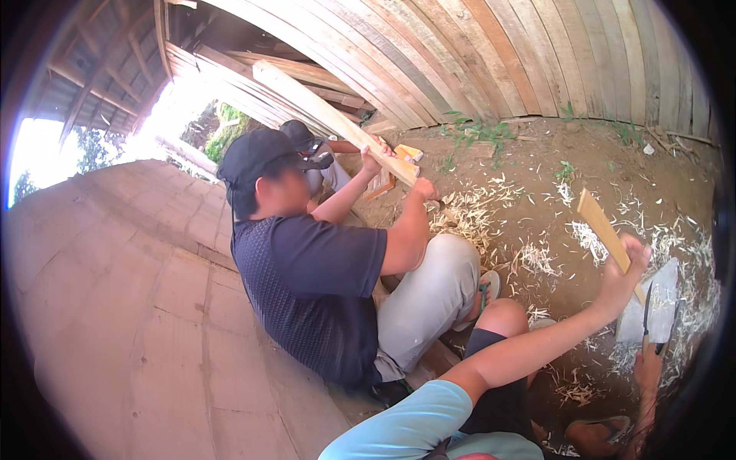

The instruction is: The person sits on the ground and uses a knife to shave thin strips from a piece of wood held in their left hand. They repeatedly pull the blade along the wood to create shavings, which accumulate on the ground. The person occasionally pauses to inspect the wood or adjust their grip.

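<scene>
My left hand (625,264) is raised on the right side, its fingers closed round a flat wooden slat (602,224). The slat tilts, with its upper end pointing away to the left and its lower end near a grey slab (664,290) on the ground. Low at the right edge, my right hand (648,369) grips a knife (648,313) by its handle. The dark narrow blade points away from me over the slab, apart from the slat. A second dark strip beside the blade may be its shadow; I cannot tell.
Close on my left sits a co-worker in a dark shirt (307,268), both hands on a long wooden board (326,111). Another capped person (299,136) is behind. Pale shavings (537,259) litter the dirt. A plank wall (491,61) stands ahead; a block wall (176,330) runs left.
</scene>
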Available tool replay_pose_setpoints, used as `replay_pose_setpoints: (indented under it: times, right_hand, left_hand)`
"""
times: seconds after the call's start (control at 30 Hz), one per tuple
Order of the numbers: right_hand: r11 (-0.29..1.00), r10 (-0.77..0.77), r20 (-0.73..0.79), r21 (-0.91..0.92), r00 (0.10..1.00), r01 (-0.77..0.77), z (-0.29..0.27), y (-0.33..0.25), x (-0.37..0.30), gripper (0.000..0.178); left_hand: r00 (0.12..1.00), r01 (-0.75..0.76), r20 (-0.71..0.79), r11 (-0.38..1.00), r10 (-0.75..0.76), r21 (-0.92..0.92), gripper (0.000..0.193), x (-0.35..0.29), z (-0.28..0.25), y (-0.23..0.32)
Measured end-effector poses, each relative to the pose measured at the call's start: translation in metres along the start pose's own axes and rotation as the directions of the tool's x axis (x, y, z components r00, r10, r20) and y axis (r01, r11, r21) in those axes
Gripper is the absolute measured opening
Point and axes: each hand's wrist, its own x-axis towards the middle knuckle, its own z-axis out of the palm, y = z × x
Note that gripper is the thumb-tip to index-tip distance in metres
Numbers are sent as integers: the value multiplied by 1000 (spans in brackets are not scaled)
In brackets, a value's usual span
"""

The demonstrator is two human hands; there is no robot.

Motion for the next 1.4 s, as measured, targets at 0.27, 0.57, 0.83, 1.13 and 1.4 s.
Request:
replay_pose_setpoints:
  times: [0.27, 0.57, 0.83, 1.13, 1.4]
  right_hand:
    - [708, -83, -150, 687, 985, 164, -97, 10, 7, 33]
    - [988, 145, 126, 40, 981, -151, -48, -52, 1, 38]
    - [984, 170, 159, 24, 973, -176, -73, -63, -15, 38]
    - [816, 66, -446, 539, 893, 209, -140, -92, -25, 30]
    - [967, 216, 354, 50, 910, -249, -41, -38, -4, 30]
  left_hand:
    - [916, -59, 401, 988, -5, 146, 36, -20, -21, -2]
    - [713, 5, 693, 989, -108, 150, 45, -10, -41, 13]
    - [827, 43, 563, 996, 10, -80, 45, -13, -26, -6]
    - [791, 18, 611, 999, 4, -30, 46, 6, -24, -2]
    - [809, 63, 587, 998, -37, -23, 43, 20, -30, 0]
